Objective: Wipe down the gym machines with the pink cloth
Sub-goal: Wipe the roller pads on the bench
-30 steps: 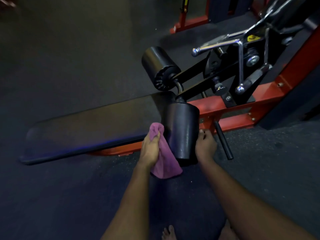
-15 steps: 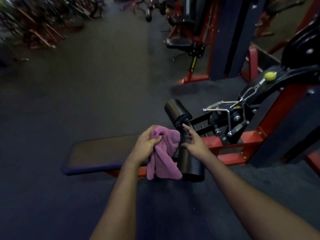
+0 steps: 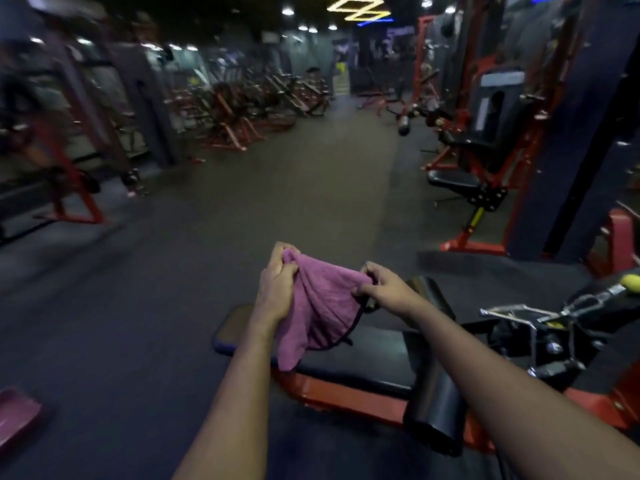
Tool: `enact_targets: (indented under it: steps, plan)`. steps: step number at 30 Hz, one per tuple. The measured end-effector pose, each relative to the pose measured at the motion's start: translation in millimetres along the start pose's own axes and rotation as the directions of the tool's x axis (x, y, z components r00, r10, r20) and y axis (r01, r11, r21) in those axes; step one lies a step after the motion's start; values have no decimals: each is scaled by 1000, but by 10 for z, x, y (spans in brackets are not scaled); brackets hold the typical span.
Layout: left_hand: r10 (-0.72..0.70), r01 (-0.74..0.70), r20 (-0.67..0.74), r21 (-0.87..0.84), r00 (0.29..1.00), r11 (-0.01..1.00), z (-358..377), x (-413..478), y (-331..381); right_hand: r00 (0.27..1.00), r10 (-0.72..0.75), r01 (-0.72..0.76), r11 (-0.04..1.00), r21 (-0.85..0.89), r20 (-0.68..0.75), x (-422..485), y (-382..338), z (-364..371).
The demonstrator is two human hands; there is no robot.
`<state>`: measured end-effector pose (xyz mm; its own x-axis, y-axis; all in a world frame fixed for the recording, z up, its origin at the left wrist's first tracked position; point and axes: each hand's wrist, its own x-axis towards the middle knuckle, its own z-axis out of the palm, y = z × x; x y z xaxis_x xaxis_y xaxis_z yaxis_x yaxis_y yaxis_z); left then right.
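The pink cloth (image 3: 320, 303) hangs stretched between both hands, held in the air above the black bench pad (image 3: 374, 355) of a red-framed machine. My left hand (image 3: 277, 289) grips the cloth's left upper corner in a fist. My right hand (image 3: 384, 289) pinches its right edge. Below my right forearm stands a black foam roller (image 3: 436, 410), and a second roller (image 3: 429, 292) shows just behind my right hand.
The machine's red frame (image 3: 346, 393) and chrome levers (image 3: 519, 313) lie at the lower right. Another seated machine (image 3: 464, 181) stands at the right, more red equipment (image 3: 235, 123) at the left and back. A wide dark floor aisle (image 3: 277, 188) runs ahead. A pink object (image 3: 17, 417) lies at the lower left.
The view has tilted up from the bench to the gym hall. Both hands rose off the roller; my right hand left the roller and took hold of the cloth's right edge, spreading it.
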<state>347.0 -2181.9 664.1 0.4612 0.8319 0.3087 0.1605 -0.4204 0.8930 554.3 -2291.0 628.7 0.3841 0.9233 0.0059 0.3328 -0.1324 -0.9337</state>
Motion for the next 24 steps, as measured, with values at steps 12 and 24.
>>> enact_targets:
  steps: [12,24]
  plan:
    - [-99,281,-471,334,877,900,-1377,-909,123,921,-369,370,929,12,129,355,-1031,1075]
    - [-248,584,-717,265,651,768,-3071,-1377,-486,795,-491,488,867,105,356,512,-1788,3064]
